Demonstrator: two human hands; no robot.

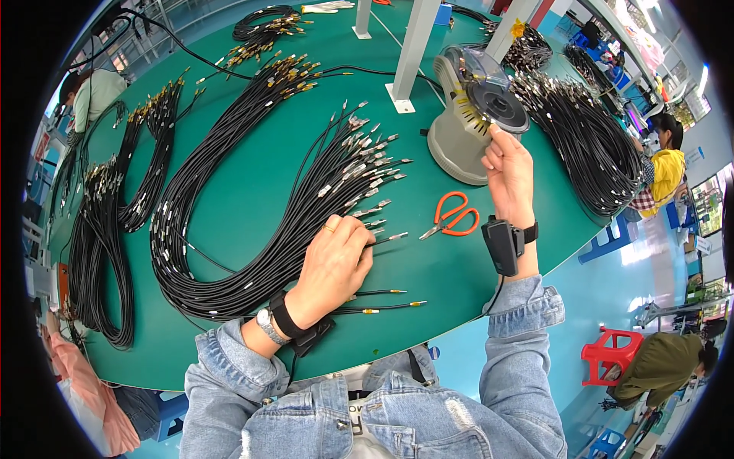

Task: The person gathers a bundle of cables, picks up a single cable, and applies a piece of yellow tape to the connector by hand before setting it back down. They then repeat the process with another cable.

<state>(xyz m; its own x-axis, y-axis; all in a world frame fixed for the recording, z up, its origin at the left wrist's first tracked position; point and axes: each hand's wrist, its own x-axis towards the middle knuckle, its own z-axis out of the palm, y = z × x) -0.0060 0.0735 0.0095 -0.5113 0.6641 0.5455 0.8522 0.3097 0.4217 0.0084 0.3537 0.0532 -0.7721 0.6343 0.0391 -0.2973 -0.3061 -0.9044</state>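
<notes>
My left hand (334,256) is closed over a black cable, whose silver connector end (394,237) sticks out past my fingers. Beneath and beyond it spreads a large looped bundle of black cables (252,268) with silver metal ends, several wearing white sleeves. My right hand (508,168) pinches at the rim of a grey dispenser-like machine (456,145) with a black disc (497,105). Yellow strips (468,111) fan out along that rim; what sits between my fingertips is too small to make out. Orange-handled scissors (451,216) lie between my hands.
Two yellow-tipped cables (375,310) lie near the front edge of the green table (405,275). More cable bundles lie at left (99,260) and right (585,145). A grey post (413,57) stands behind the machine. Other people work nearby; a red stool (612,356) stands at right.
</notes>
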